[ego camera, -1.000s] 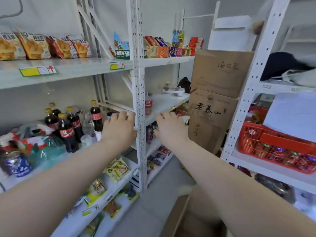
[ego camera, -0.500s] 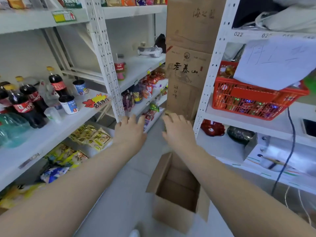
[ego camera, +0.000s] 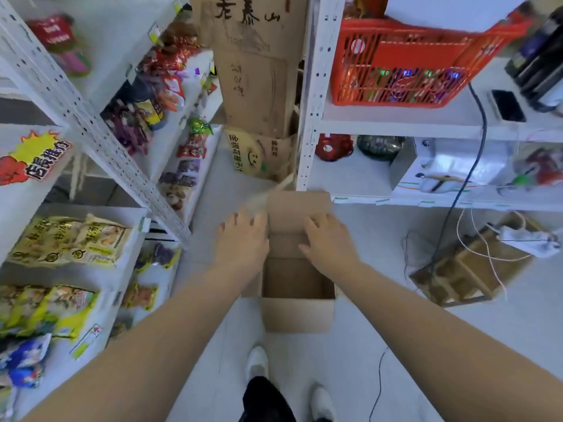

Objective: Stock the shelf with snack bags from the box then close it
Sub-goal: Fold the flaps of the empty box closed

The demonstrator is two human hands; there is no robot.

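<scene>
Item: one brown cardboard box point(ego camera: 297, 312), on the floor point(ego camera: 380, 330) directly ahead of you, top open, its flaps up or splayed and its brown inner walls showing. Your left hand point(ego camera: 242, 239) is at the box's left edge, palm down, fingers straight and loosely spread, reaching to the left flap; that flap is blurred, so contact cannot be told. Your right hand point(ego camera: 327, 239) is at the box's right side over the opening, palm down, fingers extended and slightly apart, fingertips toward the far flap; it grips nothing. Left of the box: the white shelf point(ego camera: 100, 132), with yellow snack bags point(ego camera: 70, 239) lying flat on one tier, more yellow and blue packets on the tier below, and mixed packets on the tiers farther along. Beyond the box: stacked cartons point(ego camera: 253, 86) with printed characters, standing between the two racks. Beyond the box and to its right: a red basket point(ego camera: 396, 71) on a white rack, with a black cable point(ego camera: 483, 129) hanging down from beside it. Right of the box, well apart: a low wooden frame point(ego camera: 457, 275) on the floor, with white wires lying across it. On your side of the box: your white shoes point(ego camera: 257, 360).
</scene>
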